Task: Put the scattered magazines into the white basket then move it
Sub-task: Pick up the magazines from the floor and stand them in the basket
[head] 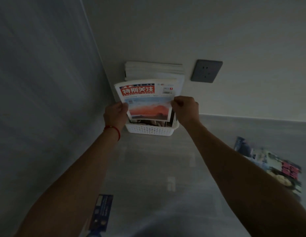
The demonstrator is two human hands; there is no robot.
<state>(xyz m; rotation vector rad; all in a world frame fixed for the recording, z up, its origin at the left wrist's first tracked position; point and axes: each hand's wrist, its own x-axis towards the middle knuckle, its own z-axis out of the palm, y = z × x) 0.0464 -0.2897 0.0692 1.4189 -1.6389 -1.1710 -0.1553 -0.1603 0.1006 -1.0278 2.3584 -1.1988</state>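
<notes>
Both arms stretched out toward the corner where 2 grey walls meet. Left hand [115,112] curled round the left edge of the red-titled magazine [145,100], thumb on the cover; right hand [185,106] pinching the right edge, fingers bent tight on the paper. So both clamped on that 1 magazine, held upright with the cover facing the camera, red masthead up top, orange sunset photo lower down. Bottom edge sitting right at the mouth of the white basket [148,130], can't tell if it's touching anything inside. Basket parked on the glossy grey floor [157,168], pushed up against the back wall, perforated sides, already stuffed with a stack of upright magazines [154,70] poking well above the rim behind the held one. Thin red string bracelet [114,130] on the left wrist. Dark wall socket [206,71] on the back wall, just right of the stack. Off to the right on the floor, well apart from the basket, a loose pile of magazines [275,166], pretty blurry. Another blue magazine [101,212] lying near the bottom of the view, by the left forearm, partly hidden.
</notes>
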